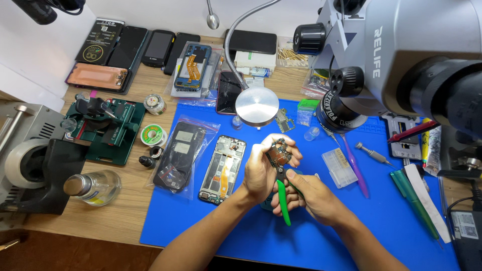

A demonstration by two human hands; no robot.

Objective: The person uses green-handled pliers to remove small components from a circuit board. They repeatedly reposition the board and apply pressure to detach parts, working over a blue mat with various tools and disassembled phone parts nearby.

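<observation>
Phone frame [222, 168] on mat [381, 221], left of hands [261, 173]

A single head-worn camera looks steeply down and forward over the table [135, 211] from the seated person's side. It sits close: the microscope [396, 55] crowds the upper right corner, and both forearms enter from the bottom edge toward the blue mat [371, 226].
</observation>
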